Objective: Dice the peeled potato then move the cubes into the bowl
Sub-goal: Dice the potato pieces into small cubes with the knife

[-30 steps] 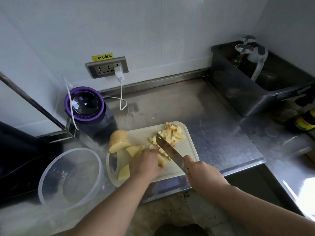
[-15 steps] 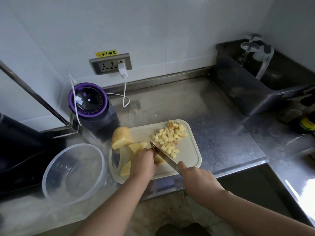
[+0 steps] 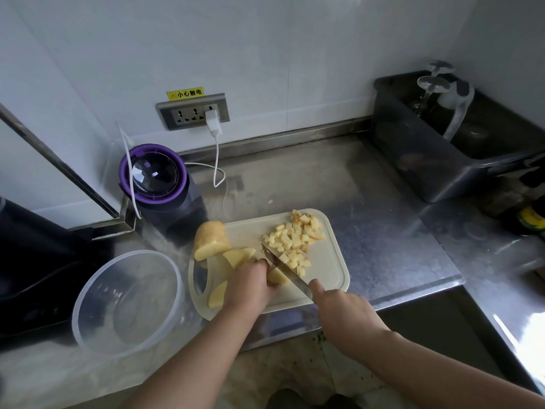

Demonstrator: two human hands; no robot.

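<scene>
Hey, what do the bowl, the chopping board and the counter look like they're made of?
Bowl: probably clear plastic, slightly cloudy; the counter shows through its wall.
Chopping board: seemingly matte off-white plastic, with rounded corners and a moulded handle slot.
Counter: likely brushed stainless steel, judging by its grey sheen and blurred reflections.

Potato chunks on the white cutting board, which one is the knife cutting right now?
The pale yellow chunk held under the left hand, against the steel knife; the other three chunks lie farther left, clear of the blade.
</scene>
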